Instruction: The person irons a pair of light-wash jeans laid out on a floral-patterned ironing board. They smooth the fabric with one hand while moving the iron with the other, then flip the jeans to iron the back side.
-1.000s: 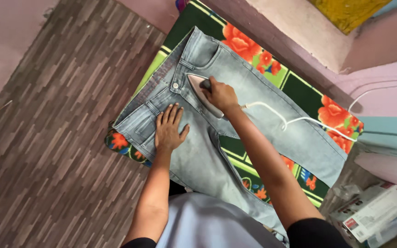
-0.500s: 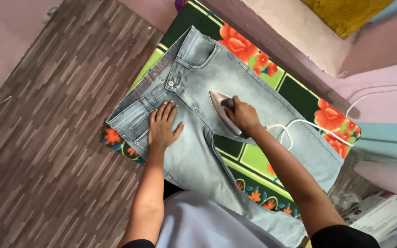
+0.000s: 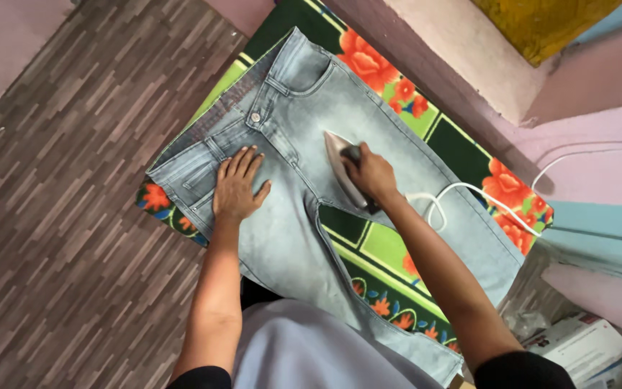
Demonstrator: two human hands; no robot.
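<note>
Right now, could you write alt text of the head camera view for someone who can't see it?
A person's right hand presses an iron on pale blue jeans spread over a green, orange-flowered cloth, while the left hand lies flat near the waistband. The iron's white cord trails toward the wall; a wood-patterned floor lies alongside.

A green floral-printed padded board point(image 3: 390, 248) on the wood-pattern floor point(image 3: 73, 238) carries light-blue jeans point(image 3: 289, 238) spread flat.

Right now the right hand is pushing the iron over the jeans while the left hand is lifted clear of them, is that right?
Not quite. In the head view the left hand lies flat on the jeans, pressing them down. The right hand does grip the iron on them.
</note>
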